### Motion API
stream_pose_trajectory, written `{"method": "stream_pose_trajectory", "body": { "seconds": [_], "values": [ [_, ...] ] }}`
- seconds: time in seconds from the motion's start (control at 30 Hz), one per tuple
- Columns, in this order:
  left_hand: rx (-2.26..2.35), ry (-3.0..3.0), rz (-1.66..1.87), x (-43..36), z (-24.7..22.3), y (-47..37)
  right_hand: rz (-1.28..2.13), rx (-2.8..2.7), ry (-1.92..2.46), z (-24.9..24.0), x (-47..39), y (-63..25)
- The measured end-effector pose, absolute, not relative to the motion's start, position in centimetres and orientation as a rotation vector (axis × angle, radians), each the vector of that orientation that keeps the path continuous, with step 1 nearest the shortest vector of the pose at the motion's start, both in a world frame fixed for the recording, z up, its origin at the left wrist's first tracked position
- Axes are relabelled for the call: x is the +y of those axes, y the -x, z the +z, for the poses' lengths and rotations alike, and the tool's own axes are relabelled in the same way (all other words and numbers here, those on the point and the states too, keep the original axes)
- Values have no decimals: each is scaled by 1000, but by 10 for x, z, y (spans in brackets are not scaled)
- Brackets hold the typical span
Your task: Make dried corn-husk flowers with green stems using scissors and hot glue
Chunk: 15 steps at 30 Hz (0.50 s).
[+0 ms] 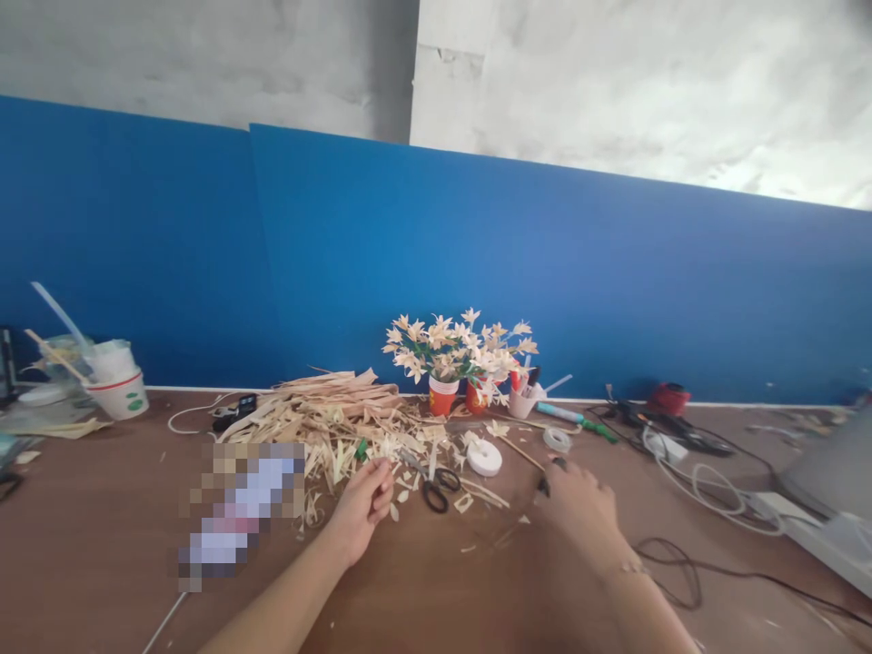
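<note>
My left hand [362,509] is closed in a pinch at the front edge of a pile of pale dried husks [341,409]; whatever it may hold is too small to tell from the scraps behind. On the right, my right hand [580,504] is closed on a small black object [545,483], partly hidden by the fingers. Black-handled scissors [436,490] lie open between the hands, beside a white round roll [483,457]. Behind them, pale husk flowers [463,345] stand in a red and white paper cup [442,397] and a second red cup [477,398].
At the left are a white cup [121,391] and a blurred-out long object [238,518]. A tape ring [557,440], a light blue tube [559,413], cables [715,509] and a power strip [817,540] lie right. A blue partition [409,236] rises behind.
</note>
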<state>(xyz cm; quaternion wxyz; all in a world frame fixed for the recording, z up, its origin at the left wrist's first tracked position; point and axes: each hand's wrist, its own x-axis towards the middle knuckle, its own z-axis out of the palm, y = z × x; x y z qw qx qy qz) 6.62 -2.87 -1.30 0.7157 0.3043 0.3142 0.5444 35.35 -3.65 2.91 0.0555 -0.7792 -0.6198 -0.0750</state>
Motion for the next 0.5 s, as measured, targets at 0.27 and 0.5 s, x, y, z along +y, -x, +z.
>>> {"method": "stream_pose_trajectory", "body": {
  "seconds": [0.27,0.5],
  "values": [
    [827,-752,1242,-26,-15,-65,222,-2283,1329,-3,-15,-220],
    [901,-809,1293,-24,-19,-66,227,-2201,1178,-20,-21,-207]
  ]
}}
